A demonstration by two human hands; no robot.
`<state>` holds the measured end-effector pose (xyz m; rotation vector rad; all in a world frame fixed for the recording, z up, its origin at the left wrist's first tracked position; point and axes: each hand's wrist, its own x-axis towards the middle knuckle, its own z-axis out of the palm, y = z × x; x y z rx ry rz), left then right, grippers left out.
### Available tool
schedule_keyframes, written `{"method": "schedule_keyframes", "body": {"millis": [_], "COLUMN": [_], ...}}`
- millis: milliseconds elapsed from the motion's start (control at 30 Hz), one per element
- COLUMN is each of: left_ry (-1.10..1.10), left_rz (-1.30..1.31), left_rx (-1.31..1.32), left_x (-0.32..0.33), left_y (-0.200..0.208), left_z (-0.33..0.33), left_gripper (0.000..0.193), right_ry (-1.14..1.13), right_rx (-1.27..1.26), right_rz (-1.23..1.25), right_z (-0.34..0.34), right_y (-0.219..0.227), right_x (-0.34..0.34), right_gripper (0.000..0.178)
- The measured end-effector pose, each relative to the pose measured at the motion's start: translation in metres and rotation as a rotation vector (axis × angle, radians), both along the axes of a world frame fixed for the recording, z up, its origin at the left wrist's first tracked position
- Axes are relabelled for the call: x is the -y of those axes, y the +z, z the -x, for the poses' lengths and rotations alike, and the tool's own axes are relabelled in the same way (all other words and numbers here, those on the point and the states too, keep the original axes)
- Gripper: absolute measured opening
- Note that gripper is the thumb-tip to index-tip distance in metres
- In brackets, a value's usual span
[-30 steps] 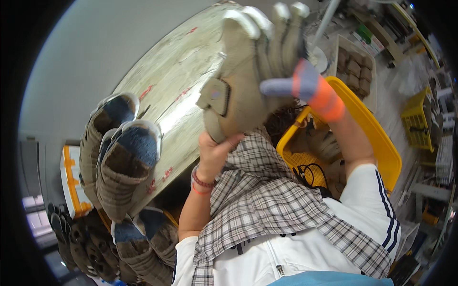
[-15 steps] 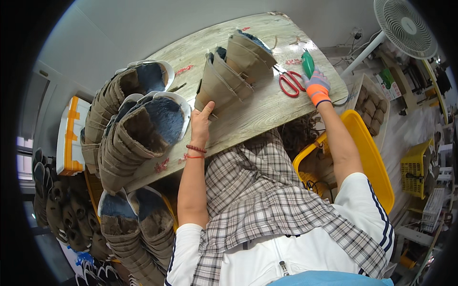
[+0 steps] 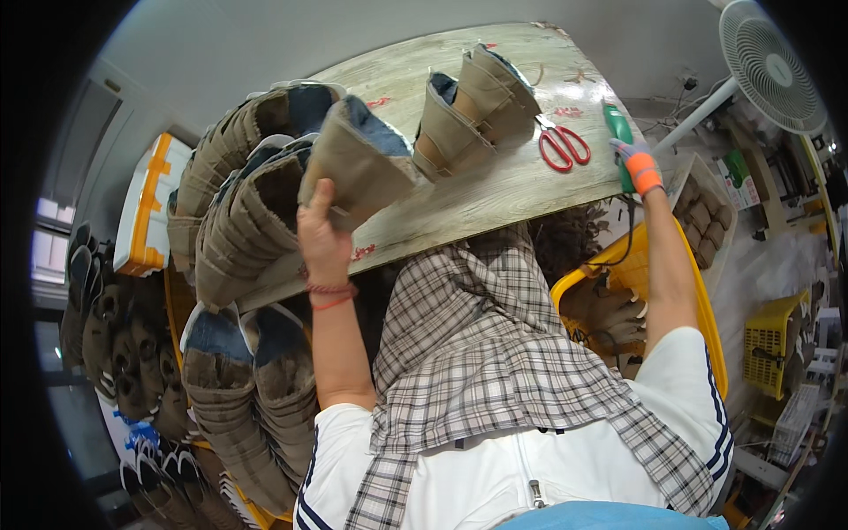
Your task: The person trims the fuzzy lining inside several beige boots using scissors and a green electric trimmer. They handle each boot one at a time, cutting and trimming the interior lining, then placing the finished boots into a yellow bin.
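My bare left hand (image 3: pixel 323 231) pinches the lower edge of a brown boot upper (image 3: pixel 360 172) with blue fleecy lining, its thumb on the outer face. The piece is raised in front of the nested stacks of uppers (image 3: pixel 252 208) at the table's left. Two groups of similar brown uppers (image 3: pixel 452 128) stand mid-table, apart from my hands. At the right edge, my right hand (image 3: pixel 638 163), in a grey and orange glove, is closed around a green corded hand tool (image 3: pixel 617 125). Red-handled scissors (image 3: pixel 564 148) lie just left of it.
The wooden-topped table (image 3: pixel 521 199) has thread scraps. A yellow basket (image 3: pixel 698 309) holding brown pieces stands below right, and a white fan (image 3: pixel 768 66) beyond. More stacked uppers (image 3: pixel 225 397) sit below left, near a white and orange box (image 3: pixel 152 208).
My left hand has moved left, lifting one upper off the mid-table group toward the left stacks. My right hand and the green tool have shifted slightly, the tool now more upright at the edge.
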<state>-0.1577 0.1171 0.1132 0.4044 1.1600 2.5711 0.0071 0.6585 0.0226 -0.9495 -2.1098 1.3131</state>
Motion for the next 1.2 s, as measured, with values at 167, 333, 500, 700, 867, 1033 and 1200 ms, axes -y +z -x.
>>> {"method": "schedule_keyframes", "body": {"millis": [167, 333, 500, 700, 867, 1033, 1200], "left_ry": [-0.052, -0.454, -0.495, -0.417, -0.328, -0.384, -0.407], "left_rz": [-0.441, -0.668, -0.669, -0.578, -0.524, -0.552, -0.572], "left_rx": [0.282, 0.345, 0.535, 0.553, 0.572, 0.558, 0.538], "left_x": [0.074, 0.08, 0.08, 0.077, 0.08, 0.073, 0.07], "left_y": [0.033, 0.047, 0.028, 0.01, 0.005, 0.014, 0.005], "left_z": [-0.01, -0.012, -0.01, -0.012, -0.011, -0.02, -0.02], "left_gripper": [0.031, 0.031, 0.028, 0.028, 0.027, 0.024, 0.023], "right_ry": [0.11, 0.341, 0.467, 0.501, 0.516, 0.555, 0.599], "right_rx": [-0.104, -0.171, -0.261, -0.297, -0.231, -0.278, -0.256], "right_rz": [-0.014, 0.028, -0.905, -1.047, -1.077, -1.063, -1.063], "right_z": [-0.045, -0.068, -0.073, -0.077, -0.087, -0.091, -0.094], "right_y": [0.071, 0.111, 0.144, 0.127, 0.12, 0.119, 0.124], "right_x": [0.091, 0.204, 0.282, 0.284, 0.292, 0.293, 0.295], "right_gripper": [0.032, 0.038, 0.055, 0.059, 0.058, 0.062, 0.064]}}
